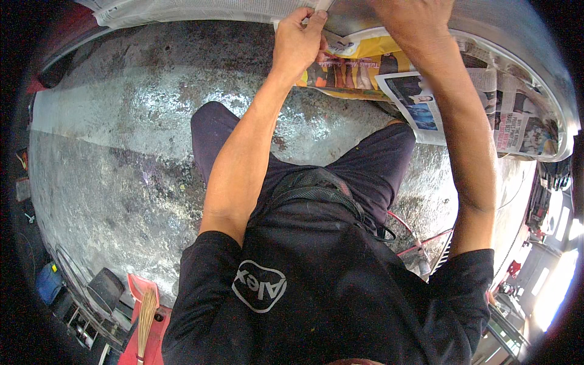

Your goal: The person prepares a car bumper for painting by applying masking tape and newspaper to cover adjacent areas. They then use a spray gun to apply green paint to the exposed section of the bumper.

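Two hands are raised to a grey panel. By the left hand a pale strip is pinched, next to the panel's near edge. The right hand is bent over the panel; its grasp is cut off by the top of the view, so whether anything is held cannot be told. A yellow sheet is set just below and between them; newsprint is spread along the panel's right rim. Strip judged light, limp, perhaps sticky: best gripped at its end. Paper judged thin, easily creased or torn: best taken by a free edge. A page is left jutting beside the right forearm, easily snagged. Right side narrowed by page and right knee; more room judged leftward, over the floor.
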A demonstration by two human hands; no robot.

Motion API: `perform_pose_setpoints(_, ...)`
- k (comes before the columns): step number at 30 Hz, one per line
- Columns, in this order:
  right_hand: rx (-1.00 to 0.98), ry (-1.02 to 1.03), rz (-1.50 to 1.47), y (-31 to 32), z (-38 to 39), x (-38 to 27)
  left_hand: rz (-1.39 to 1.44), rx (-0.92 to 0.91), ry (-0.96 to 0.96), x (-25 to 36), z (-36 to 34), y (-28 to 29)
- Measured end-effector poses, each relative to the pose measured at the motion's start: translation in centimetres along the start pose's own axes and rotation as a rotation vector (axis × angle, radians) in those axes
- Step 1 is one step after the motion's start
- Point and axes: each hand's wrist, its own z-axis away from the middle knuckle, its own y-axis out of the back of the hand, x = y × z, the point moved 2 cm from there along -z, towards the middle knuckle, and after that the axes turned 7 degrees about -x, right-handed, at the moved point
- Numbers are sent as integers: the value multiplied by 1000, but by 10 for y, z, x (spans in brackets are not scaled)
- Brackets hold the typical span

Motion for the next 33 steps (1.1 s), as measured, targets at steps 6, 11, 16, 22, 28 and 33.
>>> perform_pose_setpoints(6,-66,68,7,-8,13,-19,-48,6,41,3,-3,3)
perform_pose_setpoints(11,-93,163,103,-32,25,-34,-39,9,89,2,-4,4)
perform_pose_setpoints(16,-60,200,-36,-41,28,-38,-43,-58,-39,-11,19,8)
perform_pose_setpoints(22,-100,186,293,-48,17,-41,-13,57,11,-51,26,16)
perform_pose_setpoints(28,-242,183,175,-39,19,-39,-21,149,183,-31,10,0)
perform_pose_setpoints(33,-325,175,89,-34,17,-37,-92,183,91,-34,5,-1)
